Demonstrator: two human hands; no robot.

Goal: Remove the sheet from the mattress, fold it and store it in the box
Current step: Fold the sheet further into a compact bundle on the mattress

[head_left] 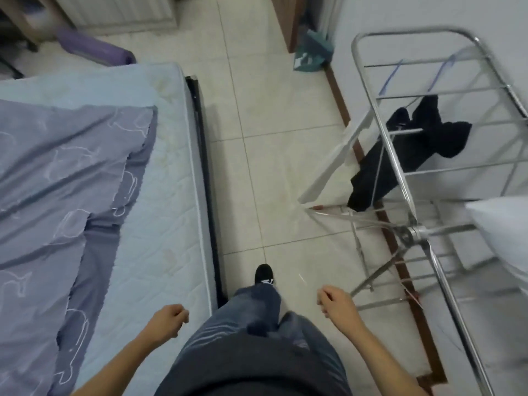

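A purple-grey sheet with a faint white pattern lies crumpled across the left of the pale blue mattress, its right edge pulled back so a strip of bare mattress shows. My left hand hangs loosely curled beside the mattress's right edge, holding nothing. Over the tiled floor, my right hand is also curled and holds nothing. Neither hand touches the sheet. No box is in view.
A metal drying rack with a black garment stands at the right along the wall. A white pillow pokes in at the right edge. A purple roll lies beyond the mattress. A tiled aisle runs between bed and rack.
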